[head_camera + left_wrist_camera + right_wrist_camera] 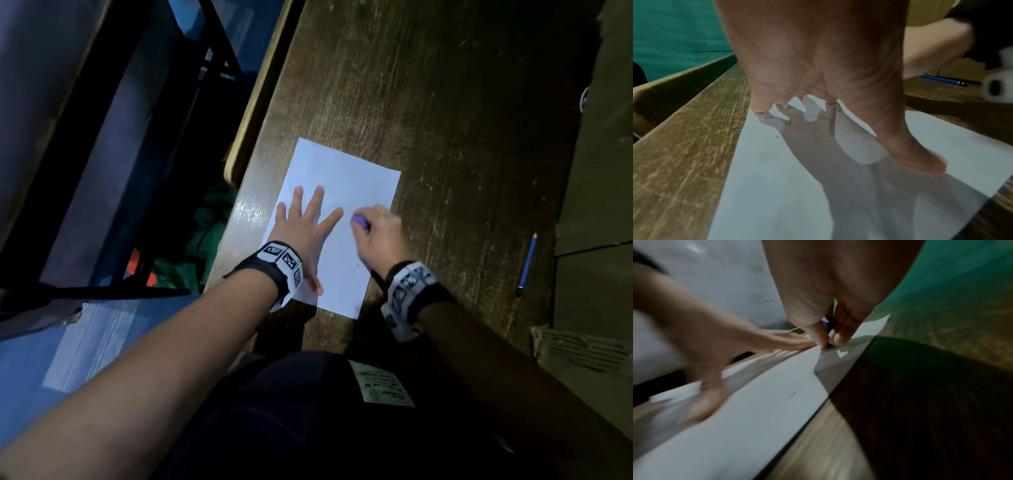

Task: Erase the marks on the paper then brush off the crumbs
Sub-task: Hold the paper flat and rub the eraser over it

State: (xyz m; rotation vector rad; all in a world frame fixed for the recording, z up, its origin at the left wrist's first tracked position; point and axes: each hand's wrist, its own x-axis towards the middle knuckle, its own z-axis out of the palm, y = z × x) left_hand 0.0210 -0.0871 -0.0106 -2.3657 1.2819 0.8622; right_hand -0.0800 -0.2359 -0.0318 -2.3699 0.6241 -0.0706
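A white sheet of paper (pixel 346 185) lies on the dark wooden desk (pixel 445 120). My left hand (pixel 305 222) rests flat on its left half, fingers spread and straight, holding it down. My right hand (pixel 376 229) grips a purple eraser (pixel 361 221) and presses it onto the paper's right side. The left wrist view shows the left hand (pixel 818 65) above small dark crumbs (pixel 813 128) scattered on the paper (pixel 777 194). Motion blurs the right wrist view, where the fingers (pixel 838 335) pinch the eraser (pixel 826 322) against the sheet (pixel 756 402).
A blue pencil (pixel 527 263) lies on the desk to the right of the paper, also visible as the pencil (pixel 943 79). The desk's left edge (pixel 253 102) drops to chairs and green cloth (pixel 205 240). Cardboard (pixel 603 171) stands at the right.
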